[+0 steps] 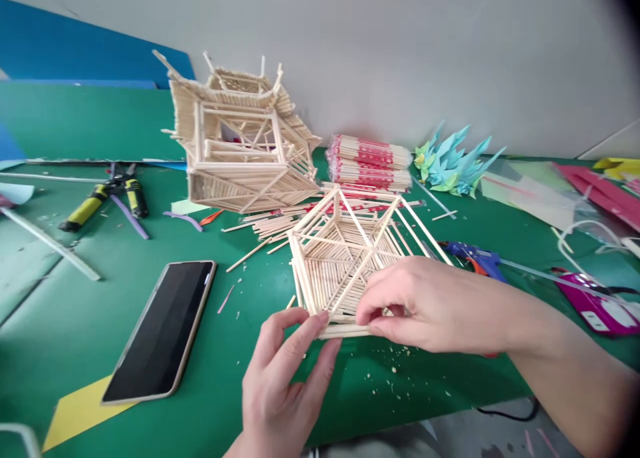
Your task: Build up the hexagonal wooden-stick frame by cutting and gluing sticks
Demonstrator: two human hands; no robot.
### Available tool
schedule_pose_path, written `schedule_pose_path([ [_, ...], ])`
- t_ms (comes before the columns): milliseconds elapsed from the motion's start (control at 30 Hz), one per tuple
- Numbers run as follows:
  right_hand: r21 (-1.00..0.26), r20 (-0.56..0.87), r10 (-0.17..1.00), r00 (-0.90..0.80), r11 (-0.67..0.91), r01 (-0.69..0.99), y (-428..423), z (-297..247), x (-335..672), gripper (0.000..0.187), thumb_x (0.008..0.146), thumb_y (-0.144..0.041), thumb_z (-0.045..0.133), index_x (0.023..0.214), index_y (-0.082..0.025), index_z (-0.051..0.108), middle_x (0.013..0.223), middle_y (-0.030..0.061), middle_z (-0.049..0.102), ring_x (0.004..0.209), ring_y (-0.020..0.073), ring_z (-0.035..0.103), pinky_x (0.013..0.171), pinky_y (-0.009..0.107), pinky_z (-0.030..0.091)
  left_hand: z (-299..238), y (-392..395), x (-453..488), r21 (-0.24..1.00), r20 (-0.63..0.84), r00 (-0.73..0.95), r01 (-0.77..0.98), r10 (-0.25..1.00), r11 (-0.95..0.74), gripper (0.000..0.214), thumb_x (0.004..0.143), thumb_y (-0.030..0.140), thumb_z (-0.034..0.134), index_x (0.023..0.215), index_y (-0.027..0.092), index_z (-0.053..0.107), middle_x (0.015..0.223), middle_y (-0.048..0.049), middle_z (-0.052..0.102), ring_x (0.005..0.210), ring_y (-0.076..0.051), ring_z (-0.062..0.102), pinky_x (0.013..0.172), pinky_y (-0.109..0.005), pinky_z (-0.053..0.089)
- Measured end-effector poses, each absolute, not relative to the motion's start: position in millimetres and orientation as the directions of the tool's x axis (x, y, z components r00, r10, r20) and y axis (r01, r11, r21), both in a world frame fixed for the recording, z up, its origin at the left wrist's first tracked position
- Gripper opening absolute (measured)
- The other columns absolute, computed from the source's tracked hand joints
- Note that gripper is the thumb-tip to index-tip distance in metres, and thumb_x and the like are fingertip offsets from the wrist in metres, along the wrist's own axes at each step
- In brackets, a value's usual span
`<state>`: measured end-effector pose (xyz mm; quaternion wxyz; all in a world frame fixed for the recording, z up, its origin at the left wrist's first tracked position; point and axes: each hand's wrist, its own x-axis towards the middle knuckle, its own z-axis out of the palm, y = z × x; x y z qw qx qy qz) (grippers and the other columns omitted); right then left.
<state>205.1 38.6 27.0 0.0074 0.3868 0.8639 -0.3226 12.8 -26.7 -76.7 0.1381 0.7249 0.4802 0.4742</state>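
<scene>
A many-sided frame of thin wooden sticks point(345, 268) stands at the front of the green table, with a floor of close-laid sticks and crossing sticks over its top. Along its near edge lies a short wooden stick point(347, 329). My left hand point(287, 375) pinches this stick's left end at the frame's near left corner, thumb below and fingers above. Farther right, my right hand point(425, 305) grips the same stick between thumb and curled fingers. That hand covers the frame's near right side. Just beyond it rests a blue glue gun point(477, 258), partly hidden.
A larger stick-built pavilion point(237, 138) stands behind, beside wrapped stick bundles point(370, 161) and loose sticks point(275, 226). Blue folded-paper pieces point(455, 161) sit at the back right. Leftward are a phone point(163, 331) and yellow-handled pliers point(93, 208). A pink device point(595, 305) lies far right.
</scene>
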Motion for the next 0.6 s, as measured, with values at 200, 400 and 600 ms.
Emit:
schedule_pose_path([
  [200,-0.623,-0.255,0.625,-0.738,0.477,0.619,47,26,208,0.018,0.076,-0.01,0.053,0.077,-0.019,0.068,0.067,-0.0061,0.063,0.058,0.0064,0.051,0.053,0.02,0.033,-76,-25,14,0.659,0.553,0.113,0.547,0.826,-0.516,0.036,0.074,0.006,0.063,0.107,0.021,0.059,0.094,-0.0054,0.056,0.079,-0.017,0.061,0.069,-0.027,0.052],
  [400,-0.636,-0.236,0.577,-0.782,0.516,0.574,53,27,210,0.017,0.077,-0.009,0.054,0.078,-0.016,0.07,0.066,-0.0057,0.063,0.056,0.0047,0.049,0.05,0.02,0.032,-73,-27,15,0.683,0.51,0.103,0.555,0.854,-0.475,0.039,0.074,0.005,0.063,0.109,0.023,0.059,0.096,-0.0046,0.055,0.08,-0.018,0.062,0.07,-0.028,0.051],
  [600,-0.65,-0.234,0.583,-0.778,0.502,0.571,52,27,211,0.019,0.077,-0.01,0.054,0.082,-0.016,0.071,0.068,-0.0049,0.065,0.055,0.0045,0.049,0.049,0.019,0.032,-71,-28,16,0.694,0.497,0.099,0.551,0.862,-0.464,0.041,0.075,0.005,0.063,0.111,0.024,0.058,0.097,-0.0045,0.054,0.081,-0.018,0.061,0.071,-0.028,0.051],
])
